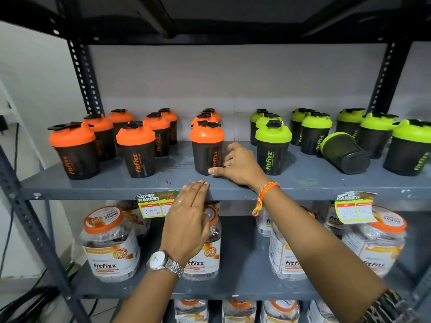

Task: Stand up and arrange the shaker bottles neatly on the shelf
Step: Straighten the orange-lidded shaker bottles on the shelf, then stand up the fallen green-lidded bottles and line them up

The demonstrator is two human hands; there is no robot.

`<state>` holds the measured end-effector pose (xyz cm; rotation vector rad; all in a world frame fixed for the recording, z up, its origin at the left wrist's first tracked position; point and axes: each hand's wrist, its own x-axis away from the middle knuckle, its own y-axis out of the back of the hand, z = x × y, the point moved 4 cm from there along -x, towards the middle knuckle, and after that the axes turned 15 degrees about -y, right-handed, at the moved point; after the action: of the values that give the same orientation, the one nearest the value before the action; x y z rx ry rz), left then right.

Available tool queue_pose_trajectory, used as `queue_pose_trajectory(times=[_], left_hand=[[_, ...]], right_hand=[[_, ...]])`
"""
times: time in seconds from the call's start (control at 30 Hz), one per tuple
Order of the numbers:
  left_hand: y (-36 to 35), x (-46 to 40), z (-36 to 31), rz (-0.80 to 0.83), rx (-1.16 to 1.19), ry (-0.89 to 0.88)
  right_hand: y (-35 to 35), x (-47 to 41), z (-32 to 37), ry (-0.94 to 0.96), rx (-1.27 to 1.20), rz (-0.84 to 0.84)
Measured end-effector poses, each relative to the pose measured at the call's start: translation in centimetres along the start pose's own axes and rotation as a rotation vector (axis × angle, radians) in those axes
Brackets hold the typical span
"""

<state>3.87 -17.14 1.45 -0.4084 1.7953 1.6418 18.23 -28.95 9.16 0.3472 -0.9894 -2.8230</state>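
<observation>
Fingers (231,157) of my right hand (242,166) curl round the upright orange-lidded shaker bottle (205,150), while the toppled green-lidded shaker bottle (346,153) lies well to their right.

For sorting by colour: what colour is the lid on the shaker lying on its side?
The lid is lime green; head view.

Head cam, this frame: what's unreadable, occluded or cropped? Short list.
All head view.
Rear orange shakers: hidden behind the front orange shaker; count unclear.
Rightmost green shaker: cut by the right frame edge.
Left price tag: second price covered by the left hand.
Right price tag: handwriting blurred.
Tipped green shaker: lid faces away, hidden by its body.
</observation>
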Motion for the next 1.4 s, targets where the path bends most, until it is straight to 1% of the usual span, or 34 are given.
queue_pose_trajectory(times=[0.13, 0.2, 0.27, 0.37, 0.47, 0.53, 0.6, 0.63, 0.7, 0.77, 0.83, 0.9, 1.17, 1.3, 1.4], left_hand=[[-0.5, -0.2, -0.9, -0.051, -0.005, 0.002], [-0.9, -0.5, -1.5, -0.074, -0.015, -0.004], [-1.6, -1.2, -2.6, -0.084, -0.027, -0.050], [-2.6, -2.7, -4.5, -0.099, -0.031, -0.100], [-3.5, -4.5, -7.0, -0.112, -0.016, -0.157], [-4.3, -5.6, -8.7, -0.120, -0.016, -0.195], [-5.2, -6.1, -9.9, -0.115, -0.017, -0.185], [-5.5, -6.1, -10.2, -0.113, -0.018, -0.166], [-6.0, -6.1, -10.6, -0.132, -0.021, -0.140], [-6.2, -6.1, -10.6, -0.154, -0.026, -0.143], [-6.2, -6.1, -10.3, -0.164, -0.026, -0.155], [-6.3, -6.2, -10.2, -0.172, -0.025, -0.157], [-6.6, -6.3, -10.4, -0.217, 0.008, -0.132], [-6.7, -6.2, -10.2, -0.209, -0.001, -0.150], [-6.7, -6.2, -10.2, -0.218, -0.002, -0.154]], right_hand=[[2.3, 2.1, -2.1, 0.039, 0.005, 0.009], [4.1, 3.1, -3.6, 0.066, -0.024, -0.029], [6.6, 4.0, -5.2, 0.087, -0.081, -0.093], [11.5, 4.8, -7.1, 0.093, -0.156, -0.257], [17.2, 5.0, -9.2, 0.031, -0.134, -0.518], [20.5, 4.9, -10.5, -0.020, -0.049, -0.662], [22.8, 4.0, -12.0, -0.137, 0.122, -0.710], [23.4, 3.3, -12.7, -0.224, 0.201, -0.682], [24.3, 2.0, -14.2, -0.381, 0.264, -0.569], [24.6, 1.0, -15.2, -0.456, 0.243, -0.461], [24.7, 0.6, -15.6, -0.494, 0.150, -0.374], [24.6, 0.3, -15.8, -0.522, 0.058, -0.311], [24.5, -0.5, -16.6, -0.573, -0.314, -0.156], [24.6, 0.5, -16.8, -0.546, -0.432, -0.140], [24.4, 1.3, -16.8, -0.510, -0.544, -0.159]])
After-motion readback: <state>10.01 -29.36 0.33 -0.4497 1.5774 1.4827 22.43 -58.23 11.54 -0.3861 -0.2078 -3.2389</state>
